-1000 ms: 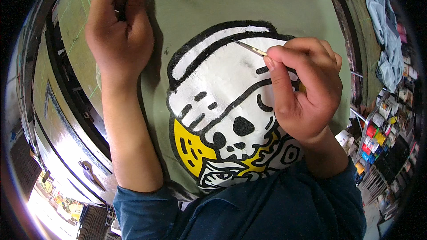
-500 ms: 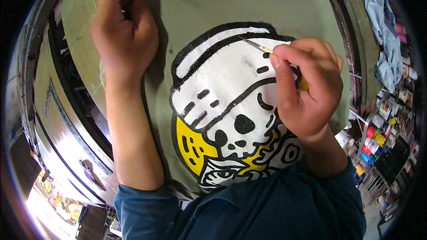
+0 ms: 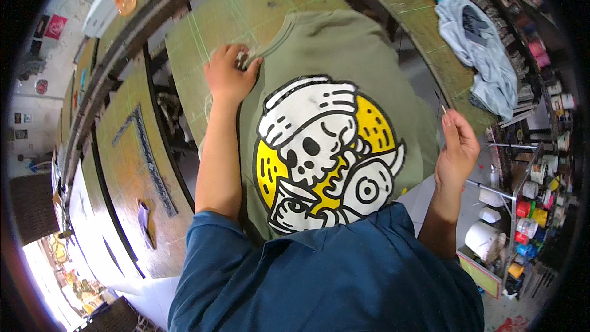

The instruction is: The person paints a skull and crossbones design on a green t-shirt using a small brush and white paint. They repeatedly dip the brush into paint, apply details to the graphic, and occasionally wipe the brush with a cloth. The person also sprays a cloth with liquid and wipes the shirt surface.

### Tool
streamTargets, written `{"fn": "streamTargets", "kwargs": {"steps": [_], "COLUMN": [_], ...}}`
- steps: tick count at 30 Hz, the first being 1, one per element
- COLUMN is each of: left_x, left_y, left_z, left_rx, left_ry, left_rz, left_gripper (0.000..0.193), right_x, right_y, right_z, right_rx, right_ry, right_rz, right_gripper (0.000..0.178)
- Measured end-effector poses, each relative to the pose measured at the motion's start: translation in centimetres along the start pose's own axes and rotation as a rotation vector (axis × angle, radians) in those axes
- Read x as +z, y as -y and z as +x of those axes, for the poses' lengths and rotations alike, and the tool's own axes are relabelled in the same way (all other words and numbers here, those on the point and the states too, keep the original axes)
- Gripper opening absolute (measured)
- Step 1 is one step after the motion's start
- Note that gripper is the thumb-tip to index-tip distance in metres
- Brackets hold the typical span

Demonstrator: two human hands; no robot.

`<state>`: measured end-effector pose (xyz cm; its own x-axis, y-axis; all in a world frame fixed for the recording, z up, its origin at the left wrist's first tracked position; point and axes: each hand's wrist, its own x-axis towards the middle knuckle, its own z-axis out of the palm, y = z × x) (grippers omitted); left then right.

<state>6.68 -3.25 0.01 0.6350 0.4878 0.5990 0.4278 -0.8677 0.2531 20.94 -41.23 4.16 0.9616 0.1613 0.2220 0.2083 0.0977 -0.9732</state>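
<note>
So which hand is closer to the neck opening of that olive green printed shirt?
Left. The left hand rests on the collar of the olive green printed shirt. The right hand is off the shirt's right edge, holding a thin stick.

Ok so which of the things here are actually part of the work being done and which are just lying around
In use:
- olive green shirt with skull print, on the green printing board
- left hand, gripping the shirt's collar
- right hand, holding a thin brush off to the side

Lying about:
- grey garment on the next board
- paint jars on the shelf
</note>
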Motion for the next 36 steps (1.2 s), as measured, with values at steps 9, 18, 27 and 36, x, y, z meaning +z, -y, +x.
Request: {"fn": "streamTargets", "kwargs": {"steps": [9,18,27,36], "left_x": [-2.1,-16.9,-23.4,-29.9], "left_y": [4.2,-4.2,-6.2,-2.9], "left_z": [1.0,-8.9,-29.5,-36.2], "left_rx": [-0.511,-0.199,-0.667,-0.633], "left_ry": [0.071,-0.053,-0.366,-0.103], "left_rz": [-0.152,-0.49,-0.562,-0.306], "left_gripper": [0.036,0.018,0.022,0.037], "right_x": [-9.4,-5.9,-1.1,1.2], "right_y": [-0.5,2.1,3.3,2.5], "right_z": [-2.7,-5.2,-11.4,-20.6], "right_rx": [0.203,0.378,0.403,0.455], "right_ry": [-0.045,0.298,0.494,0.368], "right_rz": [0.314,0.464,0.433,0.348], "right_gripper": [0.023,0.021,0.022,0.021]}}
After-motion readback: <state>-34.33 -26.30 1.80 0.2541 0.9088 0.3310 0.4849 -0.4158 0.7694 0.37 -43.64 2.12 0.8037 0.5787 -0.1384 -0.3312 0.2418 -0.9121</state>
